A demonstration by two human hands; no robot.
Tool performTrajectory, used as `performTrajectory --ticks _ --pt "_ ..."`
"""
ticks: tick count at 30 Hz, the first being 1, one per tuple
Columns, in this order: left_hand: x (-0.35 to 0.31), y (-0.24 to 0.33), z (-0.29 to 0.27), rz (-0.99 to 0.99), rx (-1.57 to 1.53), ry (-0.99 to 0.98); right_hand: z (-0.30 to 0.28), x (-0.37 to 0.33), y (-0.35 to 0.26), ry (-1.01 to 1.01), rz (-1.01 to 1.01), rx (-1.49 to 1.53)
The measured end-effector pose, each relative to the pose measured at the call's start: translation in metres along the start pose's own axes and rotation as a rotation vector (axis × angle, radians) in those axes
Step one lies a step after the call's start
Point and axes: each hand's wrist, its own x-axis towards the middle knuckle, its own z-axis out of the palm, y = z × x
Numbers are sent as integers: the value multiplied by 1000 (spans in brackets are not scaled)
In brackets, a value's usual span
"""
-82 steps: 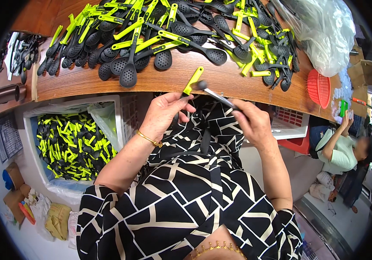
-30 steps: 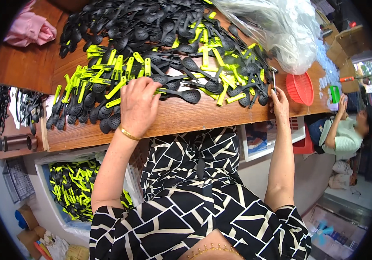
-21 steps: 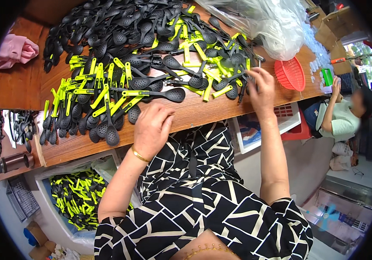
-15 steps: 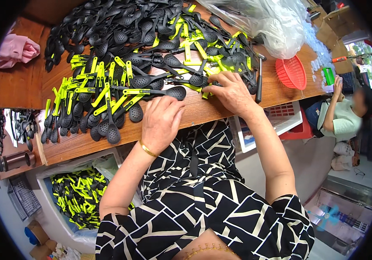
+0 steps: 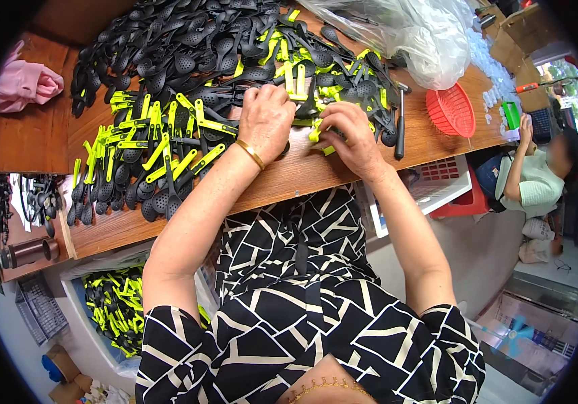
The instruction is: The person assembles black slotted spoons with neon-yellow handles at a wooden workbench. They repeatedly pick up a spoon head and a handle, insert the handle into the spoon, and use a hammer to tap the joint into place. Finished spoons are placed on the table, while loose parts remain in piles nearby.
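Observation:
Curled fingers of my left hand (image 5: 265,124) reach down among black spoons at the middle of the wooden table (image 5: 296,172); whatever lies under them is hidden. To its right, my right hand (image 5: 353,138) pinches a small yellow-green handle piece (image 5: 315,130) close to the tabletop. Beyond both hands spreads a large heap of black slotted spoons (image 5: 184,64). More yellow-green handles (image 5: 300,79) lie mixed with spoons at the far side. At the left rests a pile of spoons fitted with yellow-green handles (image 5: 161,135).
A black-handled hammer (image 5: 400,128) and a red plastic basket (image 5: 451,111) stand at the right, beneath a clear plastic bag (image 5: 430,54). Below the table's left edge is a bin of joined spoons (image 5: 114,310). A pink cloth (image 5: 26,84) lies far left. Another person (image 5: 535,172) sits at right.
My left hand has moved up and away over the spoons. The joined spoon that lay beside it is no longer visible there. My right hand stays nearly in place, fingers more curled.

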Motion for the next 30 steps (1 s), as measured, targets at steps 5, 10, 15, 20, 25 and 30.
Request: performTrajectory --ticks 5,10,15,20,25,30 --pt "0 -8 -14 -163 -264 42 11 -18 6 293 488 716" --pt "-4 -12 -25 -416 -862 109 -2 -7 -16 158 501 834" --pt "-10 19 -53 -868 -1787 276 -4 2 -48 127 539 1031" --pt "-21 45 -62 -902 -1913 469 9 -1 -78 129 585 1185" --pt "-30 63 -68 -841 -1875 579 12 -11 -93 116 587 1038" --pt "-39 80 -75 -821 -1823 615 11 1 -107 136 540 950"
